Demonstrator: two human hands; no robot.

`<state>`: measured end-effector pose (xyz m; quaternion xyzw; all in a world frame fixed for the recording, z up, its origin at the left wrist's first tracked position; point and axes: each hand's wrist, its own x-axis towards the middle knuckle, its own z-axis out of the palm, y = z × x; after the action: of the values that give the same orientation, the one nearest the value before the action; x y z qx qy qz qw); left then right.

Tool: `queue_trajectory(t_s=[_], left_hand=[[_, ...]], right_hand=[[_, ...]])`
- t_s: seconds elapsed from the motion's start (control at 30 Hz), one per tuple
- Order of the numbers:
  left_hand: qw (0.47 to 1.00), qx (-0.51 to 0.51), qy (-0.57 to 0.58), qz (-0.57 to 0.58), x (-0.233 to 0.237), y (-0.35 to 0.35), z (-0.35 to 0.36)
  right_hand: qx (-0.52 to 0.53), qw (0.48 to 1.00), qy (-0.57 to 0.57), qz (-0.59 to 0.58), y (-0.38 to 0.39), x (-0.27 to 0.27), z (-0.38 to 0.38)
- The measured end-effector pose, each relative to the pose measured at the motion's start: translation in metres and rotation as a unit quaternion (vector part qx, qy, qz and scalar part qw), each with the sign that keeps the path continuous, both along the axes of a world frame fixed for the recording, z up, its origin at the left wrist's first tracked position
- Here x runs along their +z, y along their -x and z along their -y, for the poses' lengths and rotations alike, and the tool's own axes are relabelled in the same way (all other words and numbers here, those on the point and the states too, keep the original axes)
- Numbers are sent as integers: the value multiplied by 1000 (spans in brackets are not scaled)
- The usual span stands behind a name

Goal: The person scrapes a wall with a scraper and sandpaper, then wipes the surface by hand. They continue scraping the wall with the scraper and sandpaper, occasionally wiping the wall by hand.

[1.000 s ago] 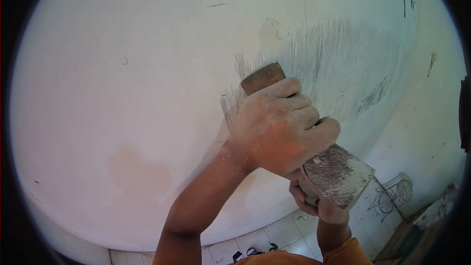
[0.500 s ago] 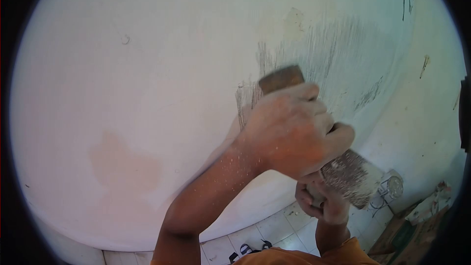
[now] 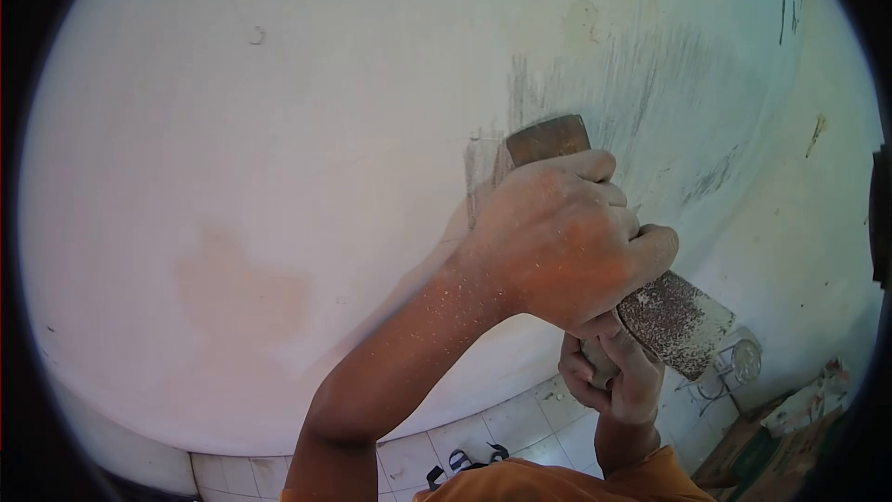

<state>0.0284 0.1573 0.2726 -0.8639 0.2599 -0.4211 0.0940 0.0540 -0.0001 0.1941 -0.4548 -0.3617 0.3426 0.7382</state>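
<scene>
My left hand (image 3: 567, 232) is closed around a tool whose brown, flat end (image 3: 550, 139) sticks out above the fist, close to the pale wall (image 3: 279, 130). Below and to the right, my right hand (image 3: 623, 376) is wrapped round the grip of a wide scraper. Its dark blade (image 3: 676, 323) is speckled with white material and points to the lower right, beside my left hand. Dark streaks (image 3: 641, 84) mark the wall above the hands. White specks dot my left forearm.
A tan patch (image 3: 242, 288) shows on the wall at left. Below are floor tiles (image 3: 474, 428) and dark footwear (image 3: 460, 460). A round metal object (image 3: 743, 358) stands at lower right, near cardboard (image 3: 790, 451) with a crumpled white bag (image 3: 808, 404).
Wall marks and the tan patch sit a little further right in view. The brown tool end has shifted slightly right and up in view, and the speckled blade is slightly higher. Both hands keep their holds.
</scene>
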Motion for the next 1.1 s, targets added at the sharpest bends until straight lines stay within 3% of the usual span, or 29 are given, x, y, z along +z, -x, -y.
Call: queue_trajectory(t_s=[0.1, 0.2, 0.33, 0.37, 0.5, 0.6, 0.73, 0.77, 0.87, 1.0, 1.1], left_hand=[[1000, -2, 21, -13, 15, 2, 0], [999, -3, 39, -21, 39, 6, 3], [1000, 14, -18, -6, 4, -1, -2], [999, 16, -13, -27, 4, 1, -3], [998, 39, 14, -44, 51, 6, 1], [997, 66, 3, -34, 29, 6, 3], [997, 39, -28, -57, 3, 7, -2], [1000, 0, 0, -10, 7, 2, -2], [999, 26, 41, -15, 32, 4, 5], [1000, 4, 15, -21, -1, 6, 1], [1000, -3, 23, -6, 19, 2, 0]], right_hand=[[-13, 997, -70, 9, 1, 8, -1], [3, 999, -47, 17, -4, 24, -2], [-14, 1000, -5, -10, 1, 7, -3], [-60, 998, -10, -11, 6, 6, -8], [-16, 998, -54, 13, -7, 39, -12], [0, 999, -49, -23, -5, 22, -7], [11, 1000, -10, 16, -4, 7, -6], [5, 1000, 5, 12, -2, 7, -4], [16, 999, -30, 22, -8, 31, 1], [-27, 999, 23, -30, 7, 3, -2], [-2, 1000, 7, 29, -1, 25, 3]])
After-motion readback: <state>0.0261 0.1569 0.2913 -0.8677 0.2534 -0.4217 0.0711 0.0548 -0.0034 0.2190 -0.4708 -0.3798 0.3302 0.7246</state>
